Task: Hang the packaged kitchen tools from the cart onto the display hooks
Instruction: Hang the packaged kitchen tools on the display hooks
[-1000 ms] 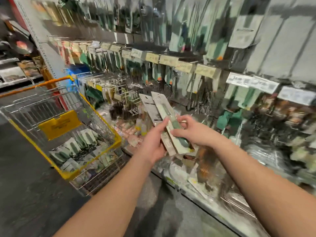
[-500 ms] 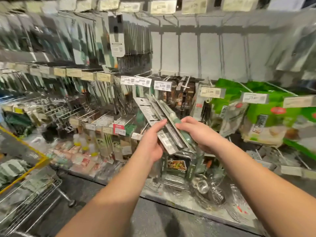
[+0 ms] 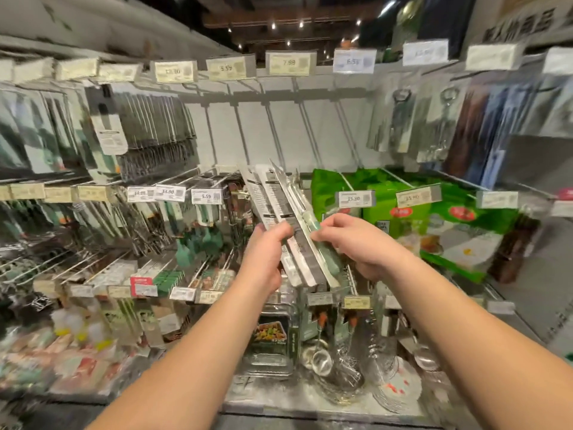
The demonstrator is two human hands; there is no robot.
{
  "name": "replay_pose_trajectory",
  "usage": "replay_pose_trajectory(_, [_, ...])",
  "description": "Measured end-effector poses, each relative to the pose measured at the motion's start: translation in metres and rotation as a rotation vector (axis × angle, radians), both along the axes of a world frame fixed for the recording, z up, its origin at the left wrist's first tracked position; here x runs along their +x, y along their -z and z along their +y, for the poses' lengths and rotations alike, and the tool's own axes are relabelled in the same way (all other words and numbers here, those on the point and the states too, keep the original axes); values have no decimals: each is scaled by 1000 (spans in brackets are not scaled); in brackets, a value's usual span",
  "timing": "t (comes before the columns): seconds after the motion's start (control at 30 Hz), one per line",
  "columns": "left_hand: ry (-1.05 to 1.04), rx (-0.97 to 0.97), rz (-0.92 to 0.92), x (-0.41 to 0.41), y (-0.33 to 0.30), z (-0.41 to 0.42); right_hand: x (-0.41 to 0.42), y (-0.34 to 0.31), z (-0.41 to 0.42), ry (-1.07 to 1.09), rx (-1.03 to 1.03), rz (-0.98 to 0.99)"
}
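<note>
A store display wall (image 3: 248,131) fills the view, rows of wire hooks carrying carded goods under price tags (image 3: 288,63). At nine o'clock, dark carded utensils (image 3: 148,125) crowd their hooks right up to the wall's bare middle. At twelve o'clock several empty display hooks (image 3: 274,128) jut from the pale panel, with open room around and between them.

At the centre the left hand (image 3: 266,259) grips a fan of packaged kitchen tools (image 3: 291,231), fingers curled round the lower left edge of the cards. The cards tilt up toward eleven o'clock, their top edges just below the empty hooks. The right hand (image 3: 356,243) pinches the front card's right edge, thumb and fingers closed on it near the green handle.

At three o'clock green bagged goods (image 3: 403,218) hang just beside the right hand. At six o'clock, below the forearms, metal strainers (image 3: 338,370) lie on the bottom shelf (image 3: 279,401).
</note>
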State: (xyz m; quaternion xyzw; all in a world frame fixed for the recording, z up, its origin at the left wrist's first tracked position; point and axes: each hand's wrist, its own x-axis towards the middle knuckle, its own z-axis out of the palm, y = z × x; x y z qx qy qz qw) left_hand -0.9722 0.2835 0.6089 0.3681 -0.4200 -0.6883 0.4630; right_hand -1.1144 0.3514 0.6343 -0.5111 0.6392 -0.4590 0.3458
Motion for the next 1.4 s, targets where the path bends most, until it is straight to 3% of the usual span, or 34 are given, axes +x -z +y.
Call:
replay_pose_trajectory(0.17, [47, -133, -37, -18, -17, -21, -11, 1, -15, 47, -101, 23])
replay_pose_trajectory(0.4, [165, -56, 50, -25, -32, -56, -36, -18, -33, -29, -83, -436])
replay_pose_trajectory(0.63, [166, -77, 37, -34, -32, -80, -41, -18, -56, 54, -100, -508])
replay_pose_trajectory(0.83, [127, -33, 63, -35, -34, -102, -49, -18, -74, 201, -161, -349])
replay_pose_trajectory(1.1, [146, -44, 72, -38, -52, -124, -65, -27, -97, 531, -293, 61])
replay_pose_trajectory(1.4, [252, -63, 65, -43, -76, -137, -88, -58, -122, 722, -344, 405])
